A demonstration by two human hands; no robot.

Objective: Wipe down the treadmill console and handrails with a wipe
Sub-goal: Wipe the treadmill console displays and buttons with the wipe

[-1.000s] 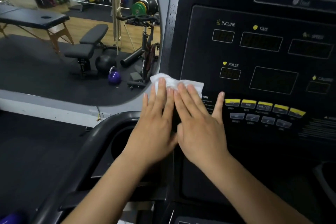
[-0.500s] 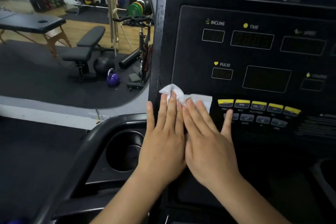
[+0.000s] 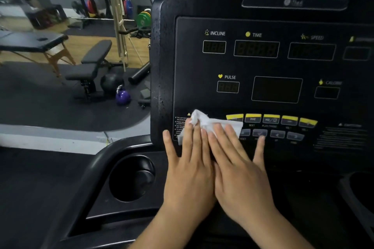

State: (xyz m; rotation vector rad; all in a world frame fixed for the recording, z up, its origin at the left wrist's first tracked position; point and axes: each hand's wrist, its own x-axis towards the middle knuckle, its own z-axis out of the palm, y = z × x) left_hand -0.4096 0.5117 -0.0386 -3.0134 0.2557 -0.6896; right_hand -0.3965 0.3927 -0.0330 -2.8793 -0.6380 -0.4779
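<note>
The black console fills the upper right, its displays dark under the labels INCLINE, TIME, SPEED and PULSE; small droplets speckle its left border. Left of the console a mirror shows a gym floor. A curved black rail starts just below the console's lower left corner and sweeps down and left. In the mirror, far left of the console, stands a padded table on wooden legs, and nearer the console a black bench. A round cup holder sits below the console's left edge, inside the rail.

The left hand and right hand lie side by side, touching, flat on the console's lower left part. All fingers are straight, and the fingertips of both press on the white wipe; neither hand curls round it. The right thumb is spread apart toward the grey keys. The wipe is crumpled against the console, left of the yellow buttons. A purple kettlebell shows in the mirror, near the console's left edge.
</note>
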